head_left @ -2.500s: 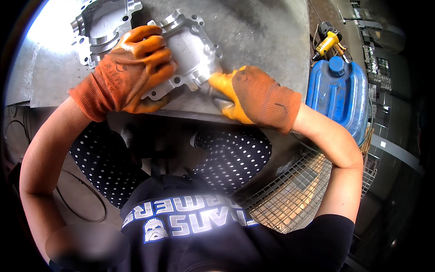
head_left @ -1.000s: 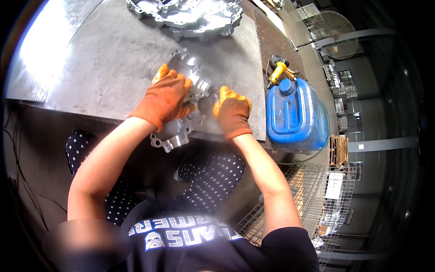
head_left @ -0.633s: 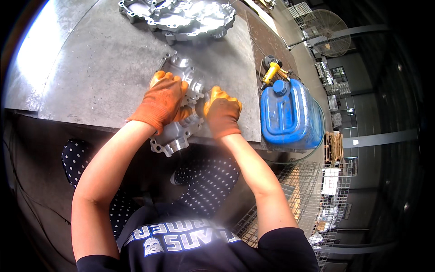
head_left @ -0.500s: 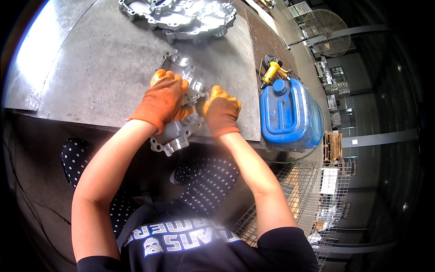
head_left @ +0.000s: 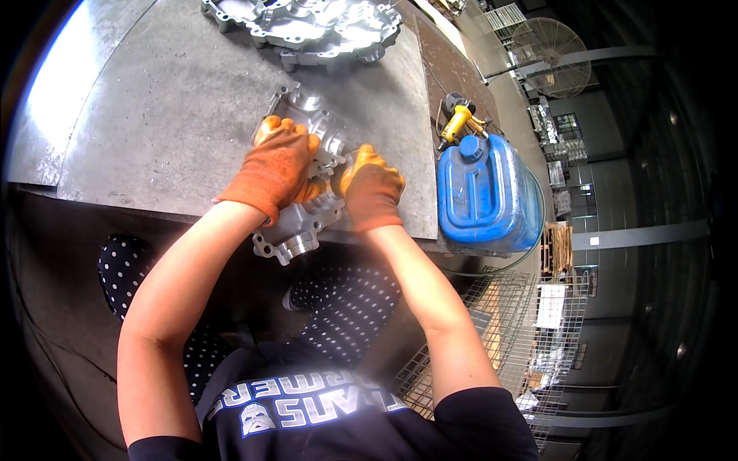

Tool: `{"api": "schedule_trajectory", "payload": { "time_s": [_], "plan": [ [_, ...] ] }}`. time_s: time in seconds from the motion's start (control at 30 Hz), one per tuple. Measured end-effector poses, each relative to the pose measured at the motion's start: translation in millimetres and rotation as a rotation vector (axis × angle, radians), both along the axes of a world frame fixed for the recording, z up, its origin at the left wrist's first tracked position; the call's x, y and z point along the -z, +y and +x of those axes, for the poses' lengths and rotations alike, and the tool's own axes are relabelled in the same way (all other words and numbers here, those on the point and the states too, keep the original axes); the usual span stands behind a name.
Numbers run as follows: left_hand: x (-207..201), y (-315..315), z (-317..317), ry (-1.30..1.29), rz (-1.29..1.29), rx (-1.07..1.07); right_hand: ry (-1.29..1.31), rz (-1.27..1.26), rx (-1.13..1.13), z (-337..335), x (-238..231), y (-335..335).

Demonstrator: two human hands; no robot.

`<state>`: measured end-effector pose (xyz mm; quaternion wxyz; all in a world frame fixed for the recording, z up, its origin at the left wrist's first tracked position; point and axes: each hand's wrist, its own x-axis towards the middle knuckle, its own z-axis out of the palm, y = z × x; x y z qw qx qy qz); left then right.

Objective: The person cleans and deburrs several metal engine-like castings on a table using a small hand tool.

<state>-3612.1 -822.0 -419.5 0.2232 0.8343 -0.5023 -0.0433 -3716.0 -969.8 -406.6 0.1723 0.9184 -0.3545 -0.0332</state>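
A silver cast-metal housing [head_left: 296, 223] with bolt holes and round bores lies across the table's near edge, its near end sticking out over my lap. My left hand [head_left: 277, 165], in an orange work glove, is wrapped round the middle of this housing and covers part of it. Just to the right, my right hand [head_left: 374, 188], in a matching glove, is closed in a fist against the housing's right side. Something grey shows at its inner edge, but blur and the fingers hide what it is.
More silver castings [head_left: 323, 31] sit at the far side of the metal-topped table [head_left: 154, 131]. To the right stand a blue plastic jerrycan [head_left: 480, 192] and a yellow power tool [head_left: 457, 125]. Beyond are a wire mesh cage [head_left: 500, 330] and a large fan [head_left: 550, 58].
Both hands keep their hold. The right hand sits very slightly further left, and the jerrycan and background have shifted a little left in view.
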Motion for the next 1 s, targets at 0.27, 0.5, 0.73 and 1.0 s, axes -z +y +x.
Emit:
{"api": "schedule_trajectory", "payload": {
  "time_s": [0.27,0.5,0.73,1.0],
  "plan": [
    [10.8,0.8,-0.4,-0.026,-0.106,-0.013,0.073,0.014,0.023,4.1,-7.5,7.0],
    [17.3,0.0,0.0,-0.014,-0.184,-0.009,0.085,-0.008,0.005,4.8,-3.2,5.6],
    [22.2,-1.0,0.1,-0.022,-0.253,-0.021,0.091,-0.033,0.011,4.5,-1.4,3.4],
    [15.9,-1.2,0.7,0.020,-0.183,-0.014,0.123,-0.101,-0.009,3.4,5.7,-0.7]
  ]
}}
